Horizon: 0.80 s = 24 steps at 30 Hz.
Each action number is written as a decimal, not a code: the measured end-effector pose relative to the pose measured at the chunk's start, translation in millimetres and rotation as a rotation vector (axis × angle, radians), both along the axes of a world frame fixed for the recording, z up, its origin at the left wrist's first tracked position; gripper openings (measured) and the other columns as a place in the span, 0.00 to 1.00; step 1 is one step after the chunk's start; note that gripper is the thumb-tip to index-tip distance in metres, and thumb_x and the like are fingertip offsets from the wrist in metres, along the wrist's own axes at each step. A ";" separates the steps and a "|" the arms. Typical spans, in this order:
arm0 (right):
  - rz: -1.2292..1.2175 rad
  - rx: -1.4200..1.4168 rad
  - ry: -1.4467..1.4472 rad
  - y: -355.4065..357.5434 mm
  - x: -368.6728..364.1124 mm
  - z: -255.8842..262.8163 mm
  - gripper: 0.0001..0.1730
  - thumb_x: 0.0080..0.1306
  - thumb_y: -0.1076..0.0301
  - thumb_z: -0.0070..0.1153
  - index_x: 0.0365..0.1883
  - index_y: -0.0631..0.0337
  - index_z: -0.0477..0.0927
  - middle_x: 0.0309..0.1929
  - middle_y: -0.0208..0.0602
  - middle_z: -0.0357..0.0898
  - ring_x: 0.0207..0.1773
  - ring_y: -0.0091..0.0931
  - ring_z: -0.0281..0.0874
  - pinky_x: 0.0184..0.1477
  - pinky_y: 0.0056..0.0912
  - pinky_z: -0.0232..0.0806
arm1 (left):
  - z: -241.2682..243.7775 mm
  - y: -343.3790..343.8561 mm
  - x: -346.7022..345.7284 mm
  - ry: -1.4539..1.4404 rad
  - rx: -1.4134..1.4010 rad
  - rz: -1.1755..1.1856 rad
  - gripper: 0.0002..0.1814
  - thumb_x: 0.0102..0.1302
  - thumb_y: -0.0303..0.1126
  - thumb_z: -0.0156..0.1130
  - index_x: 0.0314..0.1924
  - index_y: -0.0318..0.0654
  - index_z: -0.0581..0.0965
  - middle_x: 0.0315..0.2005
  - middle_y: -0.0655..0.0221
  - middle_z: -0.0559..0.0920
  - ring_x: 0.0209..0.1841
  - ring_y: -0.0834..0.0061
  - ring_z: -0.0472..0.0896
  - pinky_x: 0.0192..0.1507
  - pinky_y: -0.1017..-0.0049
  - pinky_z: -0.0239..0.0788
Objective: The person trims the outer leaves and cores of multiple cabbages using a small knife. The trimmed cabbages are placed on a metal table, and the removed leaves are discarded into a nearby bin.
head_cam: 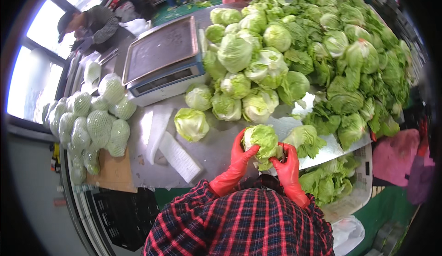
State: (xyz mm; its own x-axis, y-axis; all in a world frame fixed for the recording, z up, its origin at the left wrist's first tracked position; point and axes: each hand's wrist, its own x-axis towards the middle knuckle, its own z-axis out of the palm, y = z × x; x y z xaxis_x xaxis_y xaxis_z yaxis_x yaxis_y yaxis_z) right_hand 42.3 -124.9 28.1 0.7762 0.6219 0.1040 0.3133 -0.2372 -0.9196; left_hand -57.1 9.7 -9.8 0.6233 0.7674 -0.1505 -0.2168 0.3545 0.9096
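Observation:
In a red rubber glove, my left hand grips an iceberg lettuce head from its left side, just past the table's front edge. My right hand, gloved the same way, is at the head's lower right, its thumb against the outer leaves. A slim dark tool, perhaps a small knife, shows between its fingers; most of it is hidden. A trimmed lettuce sits on the metal table to the left. Another leafy head lies right of my hands.
A large lettuce heap covers the table's right side. A platform scale stands back left, near net-wrapped lettuces and white foam strips. A white crate of leaves stands lower right. Co-workers are at the left, back and right.

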 end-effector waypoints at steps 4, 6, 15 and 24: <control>0.361 0.068 -0.039 9.2 -16.2 -12.0 0.18 0.54 0.80 0.62 0.44 0.59 0.78 0.36 0.36 0.76 0.38 0.33 0.77 0.38 0.33 0.70 | -28.2 21.2 -44.8 0.190 -0.120 0.324 0.38 0.56 0.35 0.73 0.63 0.35 0.64 0.54 0.60 0.74 0.54 0.66 0.75 0.56 0.69 0.69; 0.519 -0.074 -0.127 11.5 -7.5 -19.3 0.16 0.57 0.76 0.58 0.46 0.58 0.77 0.39 0.44 0.77 0.41 0.40 0.78 0.40 0.40 0.70 | -36.5 42.1 -66.3 0.212 -0.274 0.464 0.34 0.59 0.36 0.70 0.63 0.39 0.65 0.51 0.64 0.76 0.50 0.69 0.77 0.48 0.68 0.74; 0.075 -0.902 -0.184 -22.8 135.4 -90.9 0.36 0.63 0.62 0.52 0.71 0.37 0.59 0.41 0.50 0.80 0.39 0.47 0.79 0.40 0.47 0.70 | -85.1 56.5 -70.5 0.269 0.098 0.517 0.31 0.67 0.36 0.62 0.64 0.31 0.62 0.58 0.61 0.72 0.52 0.70 0.75 0.54 0.73 0.67; -0.489 -0.928 -0.002 -277.6 92.3 -139.3 0.43 0.54 0.62 0.62 0.69 0.57 0.60 0.39 0.52 0.81 0.40 0.48 0.79 0.41 0.45 0.71 | -43.0 7.7 -19.4 0.624 1.431 -0.715 0.51 0.50 0.51 0.72 0.67 0.32 0.59 0.64 0.42 0.62 0.67 0.47 0.60 0.68 0.49 0.49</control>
